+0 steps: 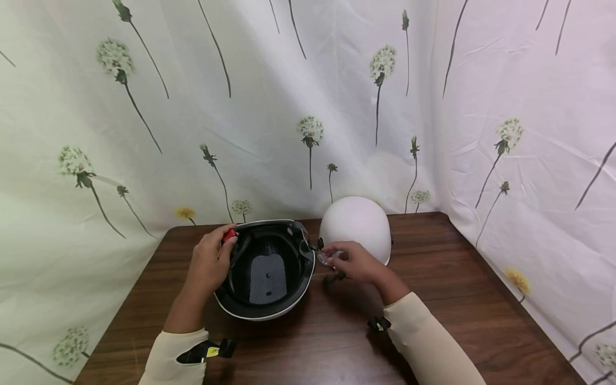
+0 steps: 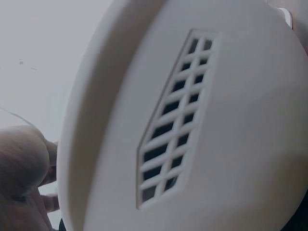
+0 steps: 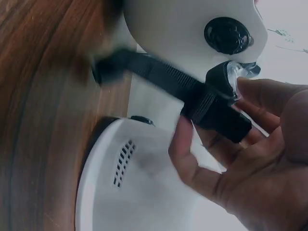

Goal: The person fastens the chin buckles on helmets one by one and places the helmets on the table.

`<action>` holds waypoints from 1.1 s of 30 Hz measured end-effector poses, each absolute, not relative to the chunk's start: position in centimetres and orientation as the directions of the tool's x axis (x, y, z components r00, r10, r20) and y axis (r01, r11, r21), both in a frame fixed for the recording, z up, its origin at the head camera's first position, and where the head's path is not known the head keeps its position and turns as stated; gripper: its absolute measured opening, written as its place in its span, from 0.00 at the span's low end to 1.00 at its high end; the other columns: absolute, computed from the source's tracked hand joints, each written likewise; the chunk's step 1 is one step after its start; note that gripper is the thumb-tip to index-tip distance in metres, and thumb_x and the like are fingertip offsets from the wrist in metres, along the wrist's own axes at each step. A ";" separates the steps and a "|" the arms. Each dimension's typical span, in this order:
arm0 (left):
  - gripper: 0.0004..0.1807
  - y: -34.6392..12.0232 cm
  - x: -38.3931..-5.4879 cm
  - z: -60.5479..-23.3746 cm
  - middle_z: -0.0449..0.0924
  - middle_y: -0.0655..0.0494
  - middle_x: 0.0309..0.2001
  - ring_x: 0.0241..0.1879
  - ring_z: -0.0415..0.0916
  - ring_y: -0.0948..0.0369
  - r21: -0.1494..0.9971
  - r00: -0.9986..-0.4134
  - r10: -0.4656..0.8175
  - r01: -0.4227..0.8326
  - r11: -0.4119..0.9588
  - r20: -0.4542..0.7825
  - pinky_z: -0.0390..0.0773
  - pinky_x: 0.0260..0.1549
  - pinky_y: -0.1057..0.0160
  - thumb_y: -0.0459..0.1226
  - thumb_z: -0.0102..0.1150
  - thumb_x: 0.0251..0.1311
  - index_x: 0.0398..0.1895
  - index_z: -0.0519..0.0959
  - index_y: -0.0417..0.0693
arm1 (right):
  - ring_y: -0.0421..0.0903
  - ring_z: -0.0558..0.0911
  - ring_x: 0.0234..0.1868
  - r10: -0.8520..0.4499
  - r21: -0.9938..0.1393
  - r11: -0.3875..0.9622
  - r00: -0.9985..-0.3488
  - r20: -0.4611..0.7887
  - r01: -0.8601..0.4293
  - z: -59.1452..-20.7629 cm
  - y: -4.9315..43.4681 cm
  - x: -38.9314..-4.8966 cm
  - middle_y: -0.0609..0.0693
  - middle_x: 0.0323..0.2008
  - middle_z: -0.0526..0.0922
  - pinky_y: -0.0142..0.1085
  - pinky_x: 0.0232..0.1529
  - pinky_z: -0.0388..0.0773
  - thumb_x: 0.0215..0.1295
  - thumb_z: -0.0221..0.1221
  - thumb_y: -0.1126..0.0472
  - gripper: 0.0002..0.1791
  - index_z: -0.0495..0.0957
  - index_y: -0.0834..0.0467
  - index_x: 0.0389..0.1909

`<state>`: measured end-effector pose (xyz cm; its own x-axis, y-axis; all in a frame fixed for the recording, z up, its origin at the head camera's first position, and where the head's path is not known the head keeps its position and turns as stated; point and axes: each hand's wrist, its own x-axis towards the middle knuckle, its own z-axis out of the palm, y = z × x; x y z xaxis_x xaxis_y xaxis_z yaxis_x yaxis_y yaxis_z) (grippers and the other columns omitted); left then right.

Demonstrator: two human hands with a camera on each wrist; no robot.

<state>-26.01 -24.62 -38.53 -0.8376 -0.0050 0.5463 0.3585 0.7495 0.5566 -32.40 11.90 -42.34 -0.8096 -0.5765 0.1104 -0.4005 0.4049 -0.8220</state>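
An upturned white helmet [image 1: 268, 278] shows its black padded inside in the head view. My left hand [image 1: 208, 259] grips its left rim, with a small red piece [image 1: 229, 235] between thumb and forefinger. Its white shell and slanted vent grille [image 2: 173, 120] fill the left wrist view, where part of the left hand [image 2: 21, 173] shows at the left edge. By the opposite rim, my right hand [image 1: 353, 260] pinches a black chin strap [image 3: 163, 74] with the fingertips. Crinkled clear plastic [image 3: 234, 79] lies against the strap under the thumb. The strap's loose end hangs free.
A second white helmet [image 1: 355, 224] sits dome up on the dark wooden table [image 1: 433, 299], just behind the right hand. Flower-printed white cloth [image 1: 269, 133] hangs along the table's back and sides. A black camera mount is worn on each wrist.
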 end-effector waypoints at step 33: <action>0.21 -24.3 -25.3 -37.8 0.81 0.28 0.65 0.67 0.76 0.34 0.592 -0.883 0.014 0.327 0.737 0.470 0.75 0.66 0.30 0.34 0.54 0.84 0.72 0.77 0.34 | 0.58 0.89 0.59 -0.546 -0.832 0.328 -0.809 0.219 -0.447 -41.1 12.8 -32.3 0.63 0.56 0.89 0.38 0.58 0.85 0.73 0.67 0.71 0.23 0.81 0.69 0.67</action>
<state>-25.35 -24.28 -37.83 -0.8826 0.0145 0.4699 0.3271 0.7369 0.5917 -32.34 12.80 -41.13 -0.8086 -0.5460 0.2192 -0.4473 0.3284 -0.8319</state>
